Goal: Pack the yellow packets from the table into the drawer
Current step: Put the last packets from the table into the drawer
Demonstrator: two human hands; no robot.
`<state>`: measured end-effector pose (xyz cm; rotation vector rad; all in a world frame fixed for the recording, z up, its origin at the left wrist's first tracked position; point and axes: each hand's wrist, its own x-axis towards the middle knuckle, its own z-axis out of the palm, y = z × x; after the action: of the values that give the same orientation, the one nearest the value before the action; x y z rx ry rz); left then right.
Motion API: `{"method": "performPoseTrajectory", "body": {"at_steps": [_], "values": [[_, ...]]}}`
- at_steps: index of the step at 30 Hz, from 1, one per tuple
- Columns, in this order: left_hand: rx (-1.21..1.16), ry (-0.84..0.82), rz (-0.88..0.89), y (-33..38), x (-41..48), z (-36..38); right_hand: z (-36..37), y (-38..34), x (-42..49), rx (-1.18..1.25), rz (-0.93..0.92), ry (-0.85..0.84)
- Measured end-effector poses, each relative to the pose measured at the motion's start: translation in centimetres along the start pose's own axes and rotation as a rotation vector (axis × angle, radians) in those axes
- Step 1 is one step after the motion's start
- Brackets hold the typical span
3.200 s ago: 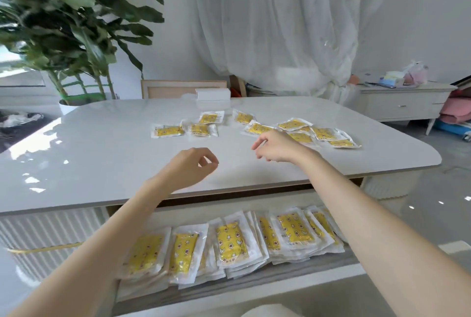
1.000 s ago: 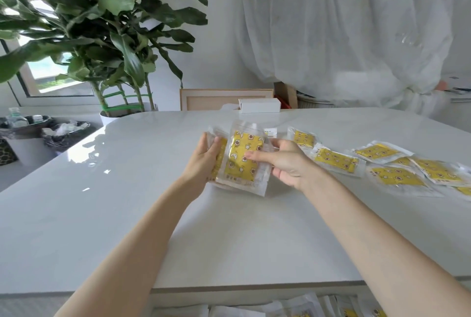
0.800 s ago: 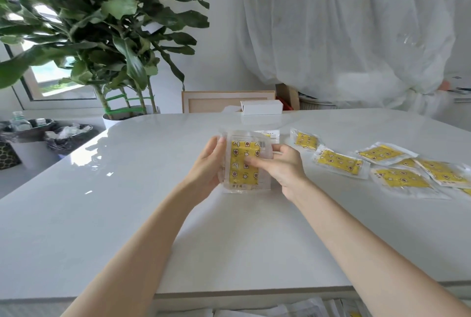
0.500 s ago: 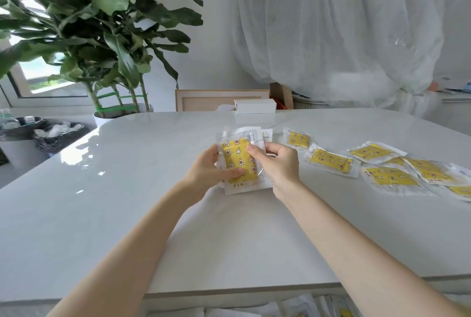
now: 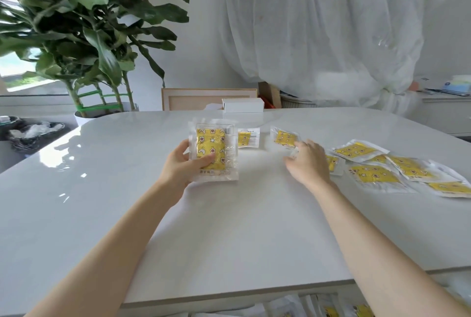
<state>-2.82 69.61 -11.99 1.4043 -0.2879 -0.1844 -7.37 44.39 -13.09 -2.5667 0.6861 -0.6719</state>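
My left hand [image 5: 182, 163] holds a small stack of yellow packets [image 5: 212, 152] in clear wrappers, upright above the white table [image 5: 229, 227]. My right hand [image 5: 308, 163] hovers open, fingers spread, just over the tabletop next to a loose packet [image 5: 285, 137]. Another packet [image 5: 246, 137] lies behind the held stack. Several more packets [image 5: 372, 175] lie spread to the right. The drawer [image 5: 331, 309] shows as a strip under the table's near edge, with packets in it.
A white box [image 5: 242, 105] sits at the table's far edge, with a chair back [image 5: 193, 99] behind it. A large potted plant [image 5: 84, 36] stands at the left. A white curtain [image 5: 331, 23] hangs at the back, and a side cabinet [image 5: 443, 110] is at the right.
My right hand has let go of the stack and moved right toward the loose packets. My left hand now holds the stack alone.
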Motion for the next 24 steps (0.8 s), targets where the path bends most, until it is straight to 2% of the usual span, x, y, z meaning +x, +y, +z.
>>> {"method": "performPoseTrajectory", "body": {"at_steps": [2,5,7,9,11,13,16,19,22,24], "values": [[0.002,-0.005,-0.007,0.0,0.1,0.0,0.4,2.4,0.6,-0.246,0.025,-0.075],[-0.003,-0.019,-0.01,-0.2,0.2,0.1,0.4,2.6,0.4,-0.255,0.0,-0.18],[-0.005,-0.007,-0.013,-0.3,0.2,0.0,0.1,1.4,-0.3,-0.186,-0.087,-0.172],[0.004,0.008,-0.011,-0.3,0.0,0.0,-0.3,-0.1,-1.4,0.022,-0.126,-0.187],[0.014,0.03,-0.012,-0.2,-0.5,0.0,-0.6,-1.5,-3.0,0.302,-0.161,-0.285],[0.021,0.053,0.006,-0.3,-1.3,0.0,-0.9,-2.6,-4.5,0.423,-0.223,-0.391],[0.033,0.1,0.049,-0.3,-2.8,0.1,-2.1,-3.0,-6.0,0.506,-0.274,-0.556],[0.029,0.12,0.06,-0.2,-4.7,0.2,-4.0,-2.7,-6.7,0.482,-0.313,-0.682],[0.036,0.108,0.023,-0.1,-6.9,0.2,-5.9,-2.5,-8.1,0.474,-0.294,-0.705],[0.031,0.096,-0.011,0.2,-8.1,0.4,-6.5,-2.3,-9.1,0.457,-0.289,-0.639]]}}
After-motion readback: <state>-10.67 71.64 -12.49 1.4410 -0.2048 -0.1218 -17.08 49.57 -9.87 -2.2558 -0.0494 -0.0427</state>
